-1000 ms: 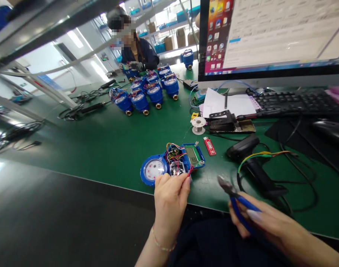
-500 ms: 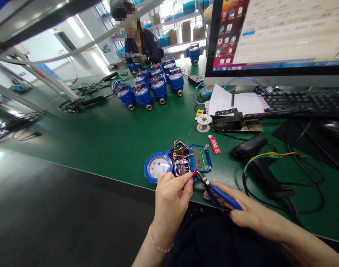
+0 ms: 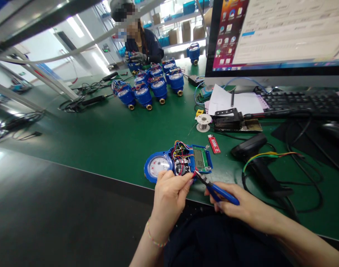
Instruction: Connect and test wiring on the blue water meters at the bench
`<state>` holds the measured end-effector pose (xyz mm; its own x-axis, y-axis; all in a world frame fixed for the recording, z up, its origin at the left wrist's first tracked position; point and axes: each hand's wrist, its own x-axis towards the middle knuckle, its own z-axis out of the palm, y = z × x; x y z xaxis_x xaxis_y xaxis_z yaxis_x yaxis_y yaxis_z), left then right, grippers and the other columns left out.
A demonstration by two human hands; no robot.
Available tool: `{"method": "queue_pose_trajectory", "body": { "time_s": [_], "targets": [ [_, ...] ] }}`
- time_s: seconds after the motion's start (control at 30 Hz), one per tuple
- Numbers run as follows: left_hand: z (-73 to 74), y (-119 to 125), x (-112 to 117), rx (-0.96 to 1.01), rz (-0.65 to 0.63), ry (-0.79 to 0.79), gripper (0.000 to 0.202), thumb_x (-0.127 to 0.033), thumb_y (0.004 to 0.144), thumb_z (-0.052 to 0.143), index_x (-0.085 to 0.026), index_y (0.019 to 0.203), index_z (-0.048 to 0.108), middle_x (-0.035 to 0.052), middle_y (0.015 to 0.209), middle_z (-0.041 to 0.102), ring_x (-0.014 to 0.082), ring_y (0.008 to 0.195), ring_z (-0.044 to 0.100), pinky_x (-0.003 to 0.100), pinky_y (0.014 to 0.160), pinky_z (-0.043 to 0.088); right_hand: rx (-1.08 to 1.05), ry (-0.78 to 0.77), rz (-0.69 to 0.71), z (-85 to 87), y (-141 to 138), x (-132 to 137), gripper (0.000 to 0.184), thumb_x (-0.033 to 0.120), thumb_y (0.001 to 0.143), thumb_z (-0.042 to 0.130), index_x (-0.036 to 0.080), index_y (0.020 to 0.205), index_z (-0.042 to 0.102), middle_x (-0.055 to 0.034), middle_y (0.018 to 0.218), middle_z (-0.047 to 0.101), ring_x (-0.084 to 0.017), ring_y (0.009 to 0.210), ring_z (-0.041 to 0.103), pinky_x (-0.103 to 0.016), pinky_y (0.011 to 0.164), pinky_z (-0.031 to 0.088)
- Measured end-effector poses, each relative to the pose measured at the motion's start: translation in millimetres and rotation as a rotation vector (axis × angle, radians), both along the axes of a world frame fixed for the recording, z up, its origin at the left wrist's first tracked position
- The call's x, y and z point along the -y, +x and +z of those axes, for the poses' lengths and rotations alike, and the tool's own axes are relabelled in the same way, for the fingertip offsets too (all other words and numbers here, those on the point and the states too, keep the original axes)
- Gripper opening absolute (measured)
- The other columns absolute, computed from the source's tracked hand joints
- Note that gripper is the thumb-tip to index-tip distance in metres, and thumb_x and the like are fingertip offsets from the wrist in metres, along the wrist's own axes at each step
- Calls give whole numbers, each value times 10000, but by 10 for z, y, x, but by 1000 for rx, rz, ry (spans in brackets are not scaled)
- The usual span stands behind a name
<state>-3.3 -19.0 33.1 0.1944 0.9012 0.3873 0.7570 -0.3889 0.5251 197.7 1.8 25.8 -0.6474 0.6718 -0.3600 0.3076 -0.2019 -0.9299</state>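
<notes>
An opened blue water meter (image 3: 147, 170) lies at the table's front edge, its round dial to the left. Its display board (image 3: 199, 159) and a tangle of coloured wires (image 3: 183, 151) are exposed on the right side. My left hand (image 3: 171, 189) is closed, pinching red wires (image 3: 195, 173) between thumb and finger beside the display. Wrapped round blue-handled cutting pliers (image 3: 223, 193) is my right hand (image 3: 233, 200). The pliers' jaws are at the red wires, just past my left fingertips; whether they touch the wires is too small to tell.
Several blue meters (image 3: 158, 89) stand at the back, near a co-worker in grey gloves (image 3: 138, 57). To the right are a solder spool (image 3: 203, 123), a red lighter-like packet (image 3: 214, 144), a barcode scanner (image 3: 265, 168), a keyboard (image 3: 305, 102) and a monitor (image 3: 283, 70).
The pliers' handles have come closer together in my right hand, and their tip has shifted slightly left along the red wires. My left hand has moved very little.
</notes>
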Motion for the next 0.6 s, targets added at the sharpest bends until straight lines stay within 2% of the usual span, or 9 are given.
{"method": "queue_pose_trajectory", "body": {
  "time_s": [0.13,0.2,0.37,0.5,0.6],
  "targets": [
    [4,-34,-23,42,-1,-5,184,-204,888,506,-185,972,669,8,639,625,146,589,484,307,616,387,63,91,-117,-88,-113,45,240,386,803,491,151,802,538,15,623,457,-98,552,405,-213,509,338],
    [19,-57,-31,112,20,-48,176,-213,883,515,-191,939,680,11,642,617,148,594,497,300,604,393,-7,16,-133,-116,-123,78,309,458,811,499,150,795,513,24,605,428,-85,516,381,-204,473,310],
    [72,-105,-34,303,20,-201,167,-241,868,536,-204,810,689,16,698,644,159,659,549,286,616,426,-178,-205,-13,-110,12,158,472,570,743,592,139,923,527,18,666,457,-76,539,431,-187,485,344],
    [77,-80,-36,196,-26,-171,197,-249,871,523,-204,785,693,19,619,600,161,624,507,284,569,398,-295,-383,-81,-92,59,212,468,573,758,573,132,904,522,20,642,448,-60,485,402,-175,435,325],
    [69,-69,-38,130,-74,-116,189,-242,876,520,-210,812,694,16,598,594,159,606,487,289,564,381,-322,-387,-101,-77,34,218,484,516,724,640,125,991,540,-17,748,511,-98,622,497,-220,575,416]
  ]
}}
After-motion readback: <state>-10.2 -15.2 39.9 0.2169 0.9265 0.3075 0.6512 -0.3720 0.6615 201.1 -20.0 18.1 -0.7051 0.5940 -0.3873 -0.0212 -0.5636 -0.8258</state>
